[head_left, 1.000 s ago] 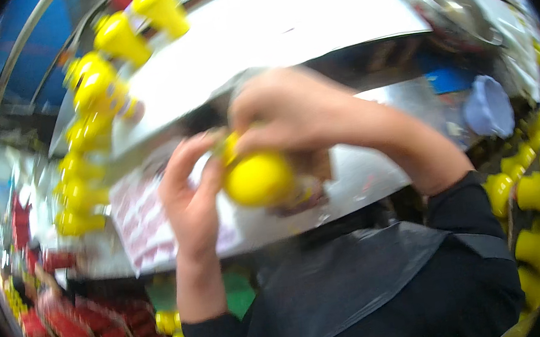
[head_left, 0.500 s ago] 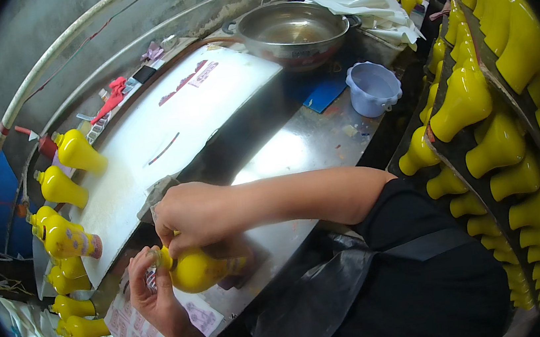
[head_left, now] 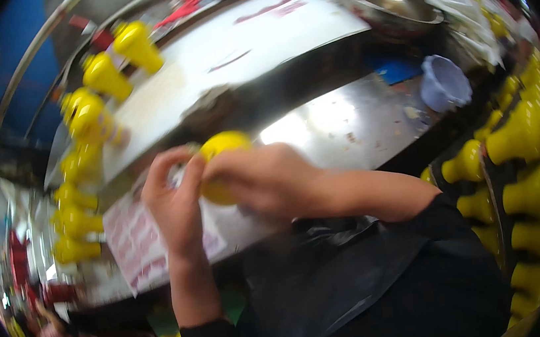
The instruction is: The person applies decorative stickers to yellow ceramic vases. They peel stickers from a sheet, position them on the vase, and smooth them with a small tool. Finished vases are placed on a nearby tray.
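My two hands meet in front of me at a glossy yellow vase (head_left: 226, 141), which is blurred and partly covered by fingers. My right hand (head_left: 278, 177) curls around its near side, fingers closed against it. At its left side is my left hand (head_left: 174, 203), thumb and forefinger pinched into a loop; a pale, clear-looking bit shows within the loop, too smeared to name. Below, beside my left forearm, a sheet with pink printed patterns (head_left: 135, 240) lies on the metal bench (head_left: 364, 114).
More yellow vases (head_left: 136, 47) line the left edge near a white board (head_left: 191, 87). A steel basin (head_left: 391, 5), blue flat piece (head_left: 399, 72) and lavender bucket (head_left: 445, 85) sit to the right. A rack of yellow vases (head_left: 525, 189) stands by my right arm.
The view has swung, so the bench and its things sit higher and farther right. The vase in my hands has turned and shows rounder; both hands have stayed at it.
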Available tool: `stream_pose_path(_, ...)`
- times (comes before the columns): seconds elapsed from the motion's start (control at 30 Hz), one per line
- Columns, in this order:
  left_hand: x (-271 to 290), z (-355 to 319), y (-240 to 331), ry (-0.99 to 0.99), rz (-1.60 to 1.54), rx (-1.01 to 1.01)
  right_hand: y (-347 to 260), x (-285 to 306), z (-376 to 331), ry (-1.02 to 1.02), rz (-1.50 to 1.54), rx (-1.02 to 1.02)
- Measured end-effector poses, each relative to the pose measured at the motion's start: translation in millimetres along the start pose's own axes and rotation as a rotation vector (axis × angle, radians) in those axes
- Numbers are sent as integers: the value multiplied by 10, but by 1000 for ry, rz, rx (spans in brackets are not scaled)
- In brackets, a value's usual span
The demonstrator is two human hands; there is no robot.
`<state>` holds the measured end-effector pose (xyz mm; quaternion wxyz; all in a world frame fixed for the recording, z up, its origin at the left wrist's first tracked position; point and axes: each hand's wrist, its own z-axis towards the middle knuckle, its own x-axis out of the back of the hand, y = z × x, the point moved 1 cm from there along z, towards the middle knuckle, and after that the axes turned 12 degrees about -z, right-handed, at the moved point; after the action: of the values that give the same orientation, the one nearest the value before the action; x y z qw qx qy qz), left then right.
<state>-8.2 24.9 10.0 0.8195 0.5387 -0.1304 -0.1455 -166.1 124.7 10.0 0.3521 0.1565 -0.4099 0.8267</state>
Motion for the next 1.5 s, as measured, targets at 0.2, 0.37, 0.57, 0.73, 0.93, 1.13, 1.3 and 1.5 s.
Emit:
stream_pose_path(0.2,4,-108,54,-32,56,-87,12,77,-41,77,174,-284)
stream_pose_path(0.37,14,-138,93,-105,48,-155,83,116,24,43,202,-335)
stream_pose_path(0.57,10,-144,177,-216,145,-238,125,223,166,-159,394,-414)
stream_pose_path(0.73,-115,-107,127,-52,18,-280,-85,239,-15,-78,304,-406)
stream_pose_path(0.93,-209,-79,112,-33,213,-402,-12,217,-29,-89,486,-474)
stream_pose_path(1.13,-239,-88,166,-290,133,-362,31,280,-56,-114,547,-541)
stream_pose_path(1.3,-343,-44,179,-105,299,-565,-53,262,-211,-53,606,-584)
stream_pose_path(1.5,-320,-21,213,-220,313,-313,95,296,-120,-72,711,-604)
